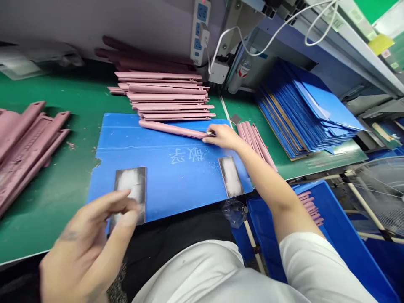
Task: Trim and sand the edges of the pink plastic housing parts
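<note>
My right hand (223, 136) grips the right end of a long pink plastic strip (172, 128), which lies along the far edge of a blue plastic sheet (164, 185). My left hand (94, 244) hovers at the near left, thumb and bent fingers apart, with nothing visible in it. Just beyond its fingertips a dark sanding pad (142, 181) with a whitened middle rests on the sheet. A similar pad (231, 176) lies toward the sheet's right side. Faint handwriting marks the sheet between the pads.
Behind the sheet lies a pile of pink strips (167, 97); more strips (30, 139) are at left, and several (256, 143) at right. A stack of blue sheets (309, 109), a bottle (241, 71) and a power strip (199, 35) stand behind. A blue bin (339, 210) sits below right.
</note>
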